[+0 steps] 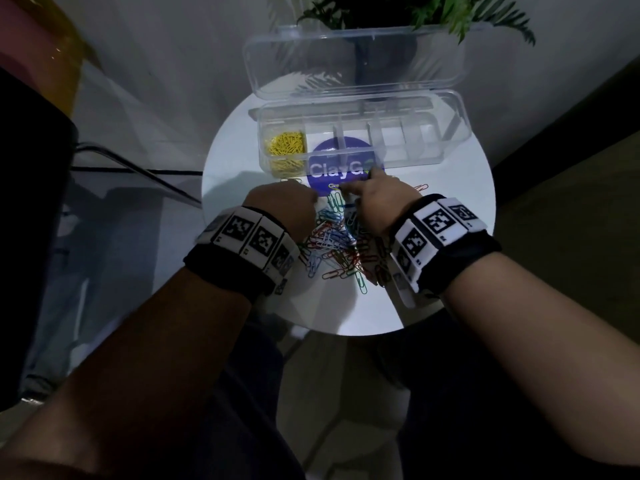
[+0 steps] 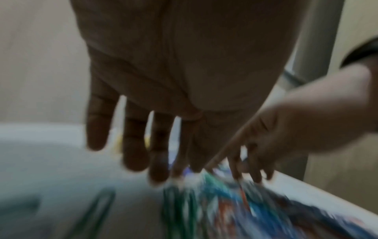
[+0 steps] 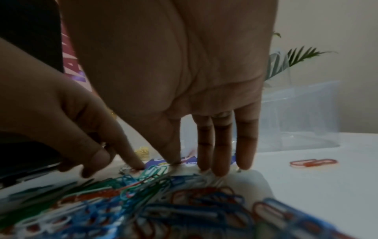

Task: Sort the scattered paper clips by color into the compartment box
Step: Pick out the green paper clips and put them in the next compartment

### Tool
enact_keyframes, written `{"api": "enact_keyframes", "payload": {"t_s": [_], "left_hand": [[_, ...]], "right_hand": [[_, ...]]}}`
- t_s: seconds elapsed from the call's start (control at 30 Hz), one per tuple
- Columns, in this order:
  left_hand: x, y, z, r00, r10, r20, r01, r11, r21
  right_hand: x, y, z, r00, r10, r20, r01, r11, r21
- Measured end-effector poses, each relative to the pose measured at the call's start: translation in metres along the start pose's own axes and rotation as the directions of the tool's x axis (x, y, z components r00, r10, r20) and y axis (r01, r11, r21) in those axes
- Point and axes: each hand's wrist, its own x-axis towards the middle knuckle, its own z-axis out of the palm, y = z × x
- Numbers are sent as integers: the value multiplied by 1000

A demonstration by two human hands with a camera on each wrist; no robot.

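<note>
A heap of mixed paper clips (image 1: 337,244), blue, green, red and white, lies in the middle of the round white table (image 1: 443,271). Behind it stands the clear compartment box (image 1: 453,133) with its lid (image 1: 353,64) raised. Yellow clips (image 1: 285,143) fill its leftmost compartment; the other compartments look bare. My left hand (image 1: 287,202) and right hand (image 1: 370,195) reach over the heap to its far edge. The right hand's fingers (image 3: 222,161) are straight, tips down on the clips. The left hand (image 2: 155,153) also shows straight fingers, blurred, index tip on the clips (image 3: 136,165).
A purple round "ClayGo" label (image 1: 332,168) shows under the box's front. Loose red clips (image 1: 420,188) lie right of my right hand, and a green clip (image 1: 362,284) lies at the heap's near edge. A potted plant (image 1: 450,15) stands behind the box. A dark chair is at left.
</note>
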Motion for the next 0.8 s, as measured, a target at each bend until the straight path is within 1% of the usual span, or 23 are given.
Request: {"api": "enact_keyframes", "payload": {"t_s": [0.07, 0.1, 0.13, 0.17, 0.2, 0.23, 0.3, 0.37, 0.4, 0.47, 0.53, 0.57, 0.6, 0.63, 0.7, 0.8], "left_hand": [[-2, -2, 0, 996, 7, -89, -4, 999, 31], [-3, -2, 0, 994, 7, -110, -8, 1000, -7], [-4, -1, -1, 995, 2, -102, -10, 997, -76], [-4, 0, -1, 997, 3, -72, -13, 991, -135], [-3, 2, -2, 999, 19, -33, -24, 987, -161], [-2, 5, -2, 999, 42, 7, -40, 986, -159], [4, 9, -1, 995, 77, 65, -69, 990, -122], [9, 13, 2, 993, 74, 93, -66, 994, -82], [9, 14, 2, 995, 53, 88, -47, 996, -69], [8, 15, 1, 999, 34, 42, -32, 999, -41], [6, 13, 2, 997, 74, -11, -74, 997, 19], [5, 10, 1, 997, 67, -40, -65, 997, 38], [5, 7, 0, 998, 26, -61, -25, 999, 33], [4, 4, -1, 997, -18, -72, 20, 1000, 21], [3, 2, -4, 995, -47, -91, 46, 999, -22], [-1, 7, -6, 992, -14, -128, -6, 987, -160]], "right_hand": [[-2, 4, 3, 999, -19, -39, 20, 1000, 13], [-3, 7, 4, 997, -40, -60, 42, 999, 26], [-5, 9, 3, 994, -39, -102, 46, 997, 60], [-5, 10, 1, 988, -24, -151, 41, 993, 110], [-5, 11, 0, 985, -7, -171, 30, 991, 131], [-3, 11, 0, 987, 7, -160, 14, 992, 128], [2, 12, 3, 995, 29, -99, -22, 997, 77], [3, 12, 3, 994, 52, -99, -46, 997, 69], [2, 13, 3, 992, 53, -110, -47, 997, 60], [0, 16, 5, 992, 57, -116, -53, 998, 42], [-4, 20, 6, 990, 69, -121, -66, 997, 28], [-5, 23, 7, 989, 81, -124, -77, 996, 34], [-6, 26, 9, 987, 85, -133, -80, 996, 37], [-6, 30, 11, 984, 102, -144, -97, 994, 43], [-8, 37, 12, 977, 147, -155, -138, 988, 72], [-12, 40, 8, 977, 158, -141, -142, 983, 116]]}}
